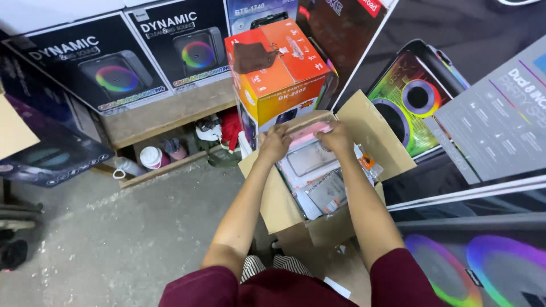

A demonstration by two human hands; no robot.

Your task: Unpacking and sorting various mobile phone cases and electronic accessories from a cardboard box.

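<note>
My left hand (274, 143) and right hand (335, 138) pinch a clear-wrapped pink packet (310, 154) over the open cardboard box (284, 207); fingers curl shut, packet contents unreadable.

You are wearing a dark maroon short-sleeved top; its sleeves end above your elbows, so both forearms are bare down to the wrists. The fabric looks plain and soft, with no print or logo showing. Below the hem, between your arms, a strip of black-and-white striped cloth shows at your lap. Your left hand (274, 145) and right hand (335, 138) are bare, with no gloves, rings or watch visible.
</note>
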